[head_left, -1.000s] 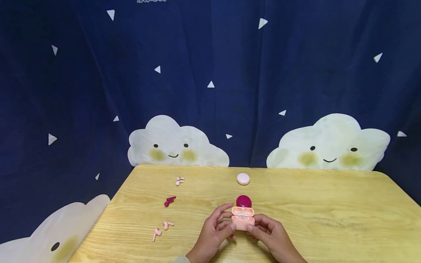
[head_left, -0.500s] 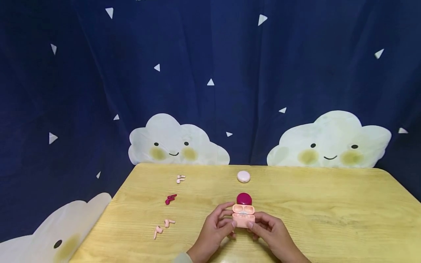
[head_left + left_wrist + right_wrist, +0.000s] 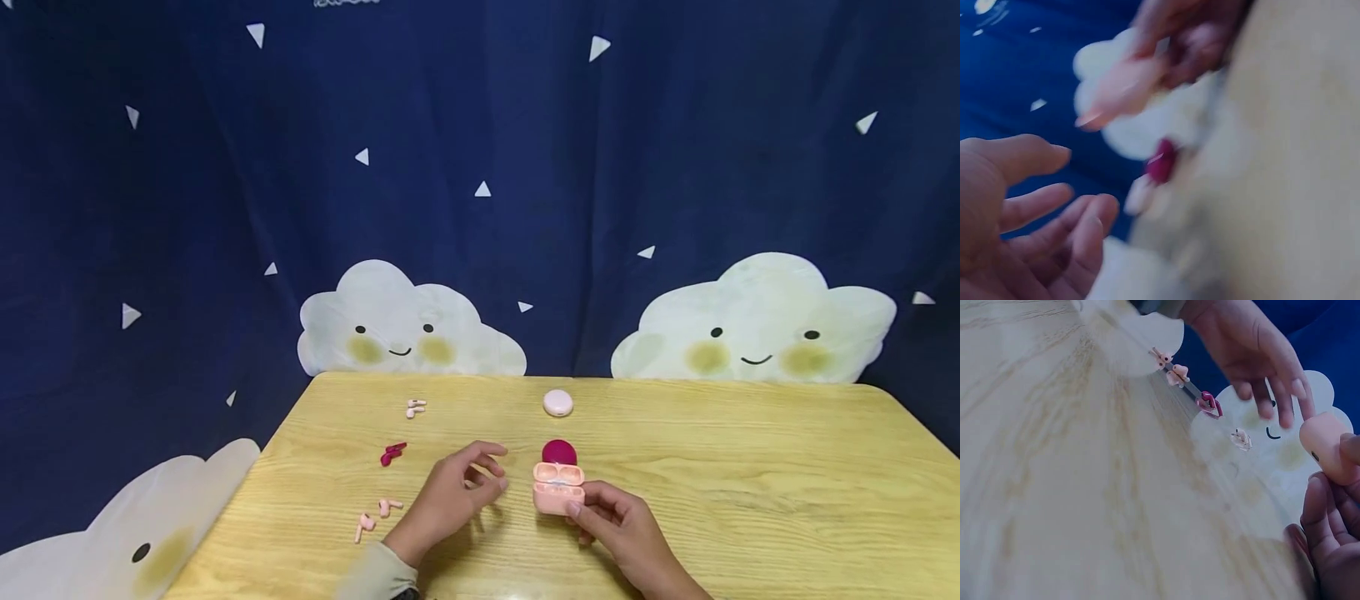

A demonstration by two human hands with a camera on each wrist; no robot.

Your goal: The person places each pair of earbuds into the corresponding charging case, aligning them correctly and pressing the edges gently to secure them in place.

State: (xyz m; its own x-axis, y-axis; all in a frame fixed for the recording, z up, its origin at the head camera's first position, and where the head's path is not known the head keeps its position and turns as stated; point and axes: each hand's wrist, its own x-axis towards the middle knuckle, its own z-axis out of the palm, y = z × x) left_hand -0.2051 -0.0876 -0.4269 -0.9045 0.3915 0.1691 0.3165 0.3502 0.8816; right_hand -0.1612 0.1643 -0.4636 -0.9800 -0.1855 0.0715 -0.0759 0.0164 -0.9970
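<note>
My right hand (image 3: 626, 527) pinches a peach earbud case (image 3: 558, 498) at its right end, above the table. The case's lid is tipped up and its two wells look vacant. My left hand (image 3: 450, 498) hovers to the left of the case, apart from it, fingers loosely bent around nothing. Two peach earbuds (image 3: 365, 523) lie left of that hand. In the left wrist view the case (image 3: 1124, 90) is blurred, beyond the left fingers. The right wrist view shows the case's outer side (image 3: 1324, 442), with thumb and fingers around it.
Behind the peach case is a round magenta case (image 3: 559, 452), partly hidden by its lid. Farther back sits a pale pink round case (image 3: 557, 403). Magenta earbuds (image 3: 392, 454) and pale pink earbuds (image 3: 415, 408) lie on the table's (image 3: 750, 483) left side. A dark blue curtain (image 3: 480, 100) hangs behind.
My left hand has let go of the peach case and moved left, toward the earbuds. The right hand keeps its grip on the case, which has barely moved.
</note>
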